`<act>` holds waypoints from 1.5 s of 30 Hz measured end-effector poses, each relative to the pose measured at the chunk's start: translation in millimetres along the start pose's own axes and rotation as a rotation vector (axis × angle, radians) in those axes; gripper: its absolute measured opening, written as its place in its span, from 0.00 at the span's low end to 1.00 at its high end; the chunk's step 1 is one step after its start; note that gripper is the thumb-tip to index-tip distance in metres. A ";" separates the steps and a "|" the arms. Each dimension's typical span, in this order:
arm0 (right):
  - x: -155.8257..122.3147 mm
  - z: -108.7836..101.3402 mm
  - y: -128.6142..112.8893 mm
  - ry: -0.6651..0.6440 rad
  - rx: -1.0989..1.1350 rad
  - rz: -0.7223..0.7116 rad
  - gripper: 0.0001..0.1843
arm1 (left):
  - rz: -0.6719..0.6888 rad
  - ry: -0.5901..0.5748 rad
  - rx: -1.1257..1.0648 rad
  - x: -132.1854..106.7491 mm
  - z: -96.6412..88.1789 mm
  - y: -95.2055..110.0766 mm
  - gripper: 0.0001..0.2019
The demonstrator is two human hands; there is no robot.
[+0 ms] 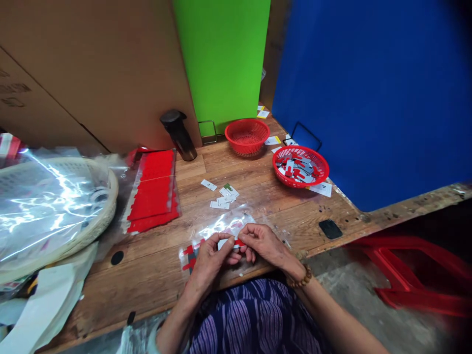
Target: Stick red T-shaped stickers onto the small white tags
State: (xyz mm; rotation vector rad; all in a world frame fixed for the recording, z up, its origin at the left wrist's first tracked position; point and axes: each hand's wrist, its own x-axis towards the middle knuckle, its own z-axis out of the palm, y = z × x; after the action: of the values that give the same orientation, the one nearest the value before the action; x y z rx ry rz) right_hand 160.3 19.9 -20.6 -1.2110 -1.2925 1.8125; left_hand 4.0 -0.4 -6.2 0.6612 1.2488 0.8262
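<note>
My left hand (pixel 209 256) and my right hand (pixel 262 242) meet at the near edge of the wooden table (pixel 258 196). Both pinch a small red and white packet (pixel 236 243) held between the fingertips. Under the hands lies a clear plastic bag (pixel 221 227) with red pieces showing at its left end. Just beyond the hands a few small white cards (pixel 224 195) lie loose on the wood.
A red basket (pixel 301 166) of grey and red pieces sits far right, an empty red basket (pixel 247 135) behind it. A black bottle (pixel 179 133), red sheets in plastic (pixel 154 191), a plastic-covered wicker basket (pixel 55 206). Red stool (pixel 416 275) on the floor right.
</note>
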 end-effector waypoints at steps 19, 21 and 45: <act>11.2 -53.6 -30.5 0.428 0.369 -0.218 0.12 | 0.105 0.020 -0.077 15.0 -15.3 -9.0 0.21; 18.9 -64.0 -38.5 0.528 0.521 -0.323 0.12 | 0.102 0.035 -0.058 19.4 -17.8 -13.9 0.19; 105.4 -20.3 -16.9 0.340 -0.814 -0.452 0.06 | 0.055 0.063 -0.065 33.1 -24.3 -24.0 0.15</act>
State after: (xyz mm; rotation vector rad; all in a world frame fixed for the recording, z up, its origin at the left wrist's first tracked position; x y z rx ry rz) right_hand 135.5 123.6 -41.9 -1.3815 -1.9654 0.7149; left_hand -12.0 13.7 -48.7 0.6241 1.2595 0.9355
